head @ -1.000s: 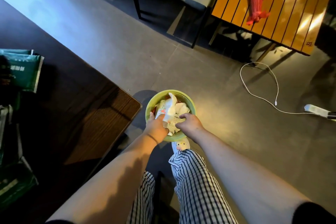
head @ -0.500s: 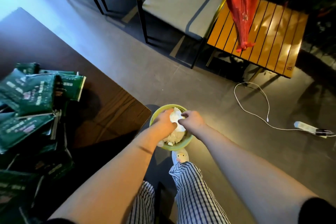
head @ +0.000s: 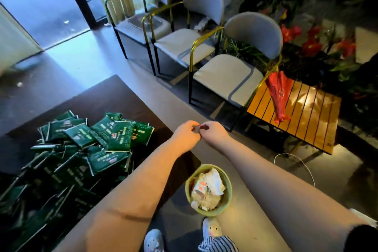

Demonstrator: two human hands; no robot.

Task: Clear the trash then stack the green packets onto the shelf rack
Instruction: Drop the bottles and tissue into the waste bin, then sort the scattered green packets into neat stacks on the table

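Note:
My left hand (head: 187,135) and my right hand (head: 212,132) are raised side by side over the table corner, fingers curled, fingertips nearly touching; I see nothing held in either. Below them on the floor stands a small green trash bin (head: 228,194) filled with crumpled white paper and wrappers (head: 211,183). A loose heap of several dark green packets (head: 96,143) lies on the dark wooden table (head: 114,96) to my left. No shelf rack is in view.
Three grey chairs with gold arms (head: 229,75) line the far side of the floor. A low orange slatted table (head: 306,120) with a folded red umbrella (head: 279,94) stands right. A white cable (head: 294,157) loops on the floor. My shoes (head: 211,228) are beside the bin.
Both hands have lifted out of the bin and let go of the white paper, which stays inside. The view has tilted up, showing the packet heap and the chairs.

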